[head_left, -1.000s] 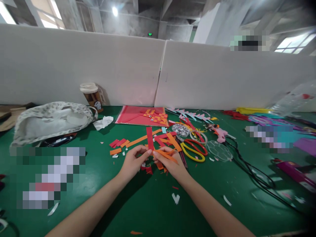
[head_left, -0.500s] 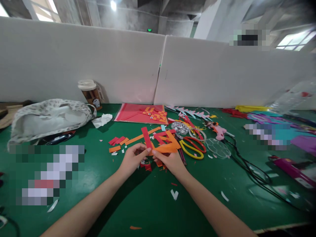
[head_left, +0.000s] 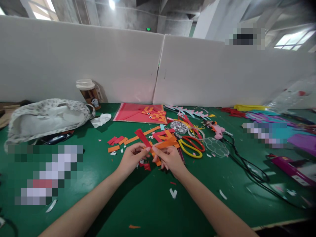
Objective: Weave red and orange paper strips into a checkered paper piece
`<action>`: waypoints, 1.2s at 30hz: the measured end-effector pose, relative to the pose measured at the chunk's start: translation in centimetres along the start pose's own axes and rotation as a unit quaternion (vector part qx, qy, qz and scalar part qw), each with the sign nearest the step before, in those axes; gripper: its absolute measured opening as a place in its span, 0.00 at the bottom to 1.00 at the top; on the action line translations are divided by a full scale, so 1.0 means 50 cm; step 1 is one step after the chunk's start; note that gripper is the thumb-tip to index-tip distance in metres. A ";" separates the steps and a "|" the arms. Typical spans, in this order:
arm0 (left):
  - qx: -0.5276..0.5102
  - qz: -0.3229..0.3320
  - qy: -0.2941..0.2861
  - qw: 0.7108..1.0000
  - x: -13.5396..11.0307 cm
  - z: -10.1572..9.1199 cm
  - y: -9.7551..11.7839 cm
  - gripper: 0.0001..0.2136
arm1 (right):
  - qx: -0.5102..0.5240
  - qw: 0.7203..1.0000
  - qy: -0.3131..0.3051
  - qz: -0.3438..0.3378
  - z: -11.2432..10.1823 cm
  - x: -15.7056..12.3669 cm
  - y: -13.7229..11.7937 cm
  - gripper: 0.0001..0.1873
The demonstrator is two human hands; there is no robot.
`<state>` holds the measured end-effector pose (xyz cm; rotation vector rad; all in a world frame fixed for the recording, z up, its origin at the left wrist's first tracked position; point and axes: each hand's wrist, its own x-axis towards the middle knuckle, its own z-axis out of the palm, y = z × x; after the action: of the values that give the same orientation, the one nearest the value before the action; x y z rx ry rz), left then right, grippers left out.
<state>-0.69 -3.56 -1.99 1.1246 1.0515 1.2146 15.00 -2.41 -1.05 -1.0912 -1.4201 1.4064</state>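
Note:
Close together above the green table [head_left: 106, 204], both hands pinch crossing paper strips. My left hand [head_left: 134, 158] is closed at the lower end of a red paper strip [head_left: 142, 137], which leans up to the left. Between the thumb and fingers of my right hand [head_left: 170, 159] is an orange paper strip [head_left: 166, 143], angled up to the right. The fingertips nearly meet where the strips cross; how they are joined is hidden. Behind the hands lie more strips, a long orange one [head_left: 142, 135] among them. Scissors [head_left: 190, 148] with red and yellow handles rest beside my right hand.
A red sheet with a woven paper fish [head_left: 154, 114] lies at the back. Rightward are a tape roll [head_left: 197, 133], a pink glue gun [head_left: 217, 129] with a black cord, and a purple tool [head_left: 291, 168]. A lidded cup [head_left: 88, 93] and a fabric bag [head_left: 49, 120] stand left.
The red strip has tilted further to the left, and the orange strip in my right hand has turned to point more upward. Both hands stay pinched close together.

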 end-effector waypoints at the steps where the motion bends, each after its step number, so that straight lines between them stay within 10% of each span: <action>1: -0.014 -0.006 -0.002 1.000 0.000 0.000 -0.001 0.11 | 0.003 1.000 0.004 0.000 0.000 0.000 0.000 0.19; 36: -0.064 -0.031 0.006 0.997 0.004 0.001 -0.006 0.14 | -0.111 0.978 0.154 -0.091 -0.009 -0.001 -0.007 0.11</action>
<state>-0.55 -3.37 -2.29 0.9809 0.9958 1.2234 15.41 -2.32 -0.67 -1.2250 -1.4292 0.9191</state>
